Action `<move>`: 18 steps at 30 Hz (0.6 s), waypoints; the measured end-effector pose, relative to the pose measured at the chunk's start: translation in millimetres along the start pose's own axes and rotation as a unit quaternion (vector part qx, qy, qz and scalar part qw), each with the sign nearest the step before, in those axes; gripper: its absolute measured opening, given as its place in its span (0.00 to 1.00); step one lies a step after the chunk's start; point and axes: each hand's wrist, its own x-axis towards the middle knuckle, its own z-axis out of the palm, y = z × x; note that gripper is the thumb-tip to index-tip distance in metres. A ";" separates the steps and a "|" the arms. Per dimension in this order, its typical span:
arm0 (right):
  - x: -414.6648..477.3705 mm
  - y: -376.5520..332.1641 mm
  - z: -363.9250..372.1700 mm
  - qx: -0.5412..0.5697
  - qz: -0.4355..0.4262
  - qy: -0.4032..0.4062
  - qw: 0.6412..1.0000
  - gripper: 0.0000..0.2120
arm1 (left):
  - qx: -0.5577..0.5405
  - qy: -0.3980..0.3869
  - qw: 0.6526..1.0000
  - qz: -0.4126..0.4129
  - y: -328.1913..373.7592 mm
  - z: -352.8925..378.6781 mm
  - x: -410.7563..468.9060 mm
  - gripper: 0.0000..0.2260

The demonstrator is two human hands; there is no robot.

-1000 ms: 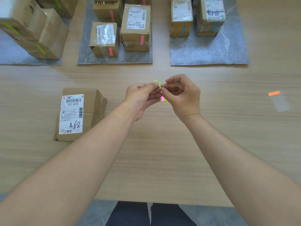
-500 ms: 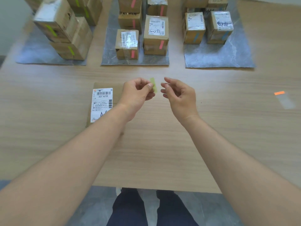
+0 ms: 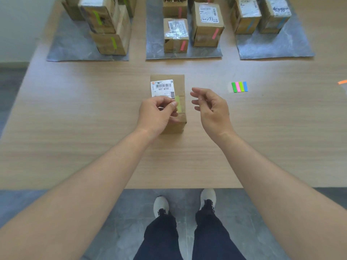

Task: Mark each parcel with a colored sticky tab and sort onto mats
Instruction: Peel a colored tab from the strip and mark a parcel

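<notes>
At the middle of the tabletop (image 3: 93, 128): one brown parcel (image 3: 179, 85), lying flat, printed label (image 3: 162, 88) facing up. Over its near half, left hand (image 3: 155, 115), pinching a pale green tab (image 3: 178, 104) between thumb and forefinger. Tab lengthwise above the bare cardboard just right of the label; contact with the parcel not determinable. Just right of the parcel, right hand (image 3: 212, 111), raised, fingers spread and loosely bent, holding nothing, apart from the parcel. Farther right on the tabletop, a strip of tabs (image 3: 240, 86) in green, pink, green and blue. Along the far edge, three grey mats: left mat (image 3: 71, 47) with green-tabbed boxes (image 3: 109, 42), middle mat (image 3: 154, 49) with pink-tabbed boxes (image 3: 175, 34), right mat (image 3: 272, 47) with blue-tabbed boxes (image 3: 244, 15). At the right border, an orange tab (image 3: 342, 82), partly cut off.
</notes>
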 end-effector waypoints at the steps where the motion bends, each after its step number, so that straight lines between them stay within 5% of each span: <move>1: -4.0 0.6 4.9 -0.002 0.001 -0.008 1.000 0.13 | 0.001 0.001 1.000 0.001 -6.6 -5.0 -4.9 0.03; 10: -21.2 40.3 20.8 -0.198 -0.125 -0.085 0.968 0.10 | 0.100 -0.006 0.994 0.039 -69.0 -18.3 -31.4 0.07; 18: -24.2 63.6 24.1 -0.256 -0.190 -0.075 0.945 0.14 | 0.138 0.051 0.988 0.043 -93.4 -7.1 -25.0 0.06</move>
